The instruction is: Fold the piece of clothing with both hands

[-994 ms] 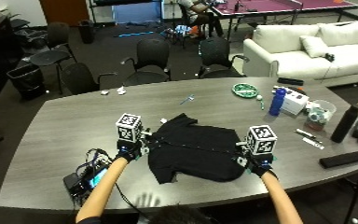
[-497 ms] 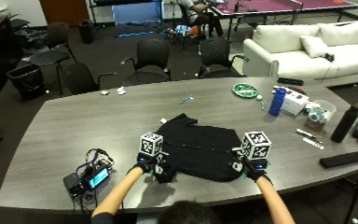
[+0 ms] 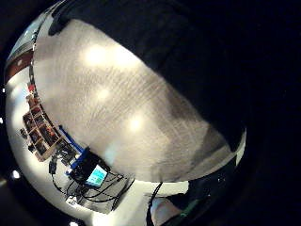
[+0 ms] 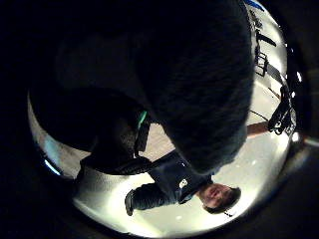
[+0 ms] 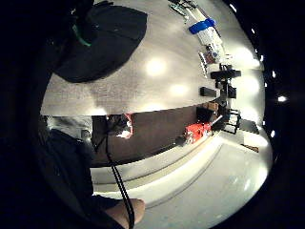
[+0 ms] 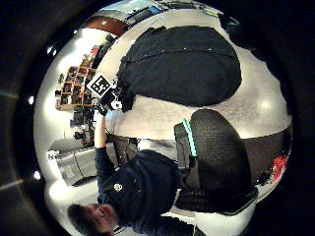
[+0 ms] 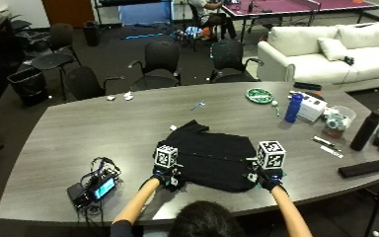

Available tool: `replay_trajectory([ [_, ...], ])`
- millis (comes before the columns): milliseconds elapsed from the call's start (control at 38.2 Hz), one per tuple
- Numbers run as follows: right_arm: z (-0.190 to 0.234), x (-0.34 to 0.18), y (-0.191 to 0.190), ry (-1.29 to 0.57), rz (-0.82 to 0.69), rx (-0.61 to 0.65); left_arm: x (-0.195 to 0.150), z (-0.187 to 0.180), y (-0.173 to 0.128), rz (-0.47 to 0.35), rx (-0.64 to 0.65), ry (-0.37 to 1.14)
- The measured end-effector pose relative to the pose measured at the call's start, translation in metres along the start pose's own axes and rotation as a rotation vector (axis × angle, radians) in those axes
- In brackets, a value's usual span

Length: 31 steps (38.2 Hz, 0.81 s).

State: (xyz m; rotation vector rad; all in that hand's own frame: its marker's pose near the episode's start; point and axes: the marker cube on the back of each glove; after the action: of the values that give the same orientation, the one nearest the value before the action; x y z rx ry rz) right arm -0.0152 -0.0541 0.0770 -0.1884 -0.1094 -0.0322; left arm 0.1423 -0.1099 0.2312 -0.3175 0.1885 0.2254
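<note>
A black garment point(image 7: 209, 158) lies spread flat on the grey table point(image 7: 97, 133), right in front of me. My left hand point(image 7: 167, 176) is at its near left corner, and the right hand point(image 7: 266, 179) is at its near right corner. Both sit low, close to the table's front edge. In the right thumb side palm view the garment point(image 6: 182, 64) lies flat, with bare table between its near edge and that palm. The right little finger side palm view shows the garment's corner point(image 5: 105, 43). Whether either hand holds the cloth is hidden.
A small screen device with cables point(image 7: 94, 187) lies near the front edge, left of my left hand. At the right stand a blue bottle point(image 7: 294, 107), a white box point(image 7: 312, 105), a green plate point(image 7: 260, 95), a black bottle point(image 7: 365, 131) and a flat black case point(image 7: 364, 169). Office chairs line the far side.
Both hands have drawn back toward me along the garment, from its sides to its near corners. The left hand also came in to the right. The garment still lies flat.
</note>
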Motion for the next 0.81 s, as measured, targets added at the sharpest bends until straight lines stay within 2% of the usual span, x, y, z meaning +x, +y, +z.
replay_trajectory([
  [183,0.014,-0.011,-0.016,-0.006,-0.015,-0.032,0.0,-0.012,-0.016,-0.11,0.153,0.0],
  [419,0.052,-0.027,-0.044,-0.001,-0.034,-0.117,0.012,-0.046,-0.023,-0.129,0.222,-0.016],
  [497,0.07,-0.032,-0.063,-0.012,-0.083,-0.104,0.012,-0.06,-0.021,-0.151,0.211,-0.005],
  [602,0.074,-0.047,-0.066,-0.014,-0.126,-0.088,0.01,-0.072,-0.019,-0.183,0.224,0.027],
  [707,0.097,-0.052,-0.077,-0.017,-0.075,-0.172,0.009,-0.085,-0.018,-0.176,0.307,0.075],
  [811,0.109,-0.05,-0.084,0.006,-0.003,-0.21,0.006,-0.085,-0.015,-0.187,0.311,0.103],
])
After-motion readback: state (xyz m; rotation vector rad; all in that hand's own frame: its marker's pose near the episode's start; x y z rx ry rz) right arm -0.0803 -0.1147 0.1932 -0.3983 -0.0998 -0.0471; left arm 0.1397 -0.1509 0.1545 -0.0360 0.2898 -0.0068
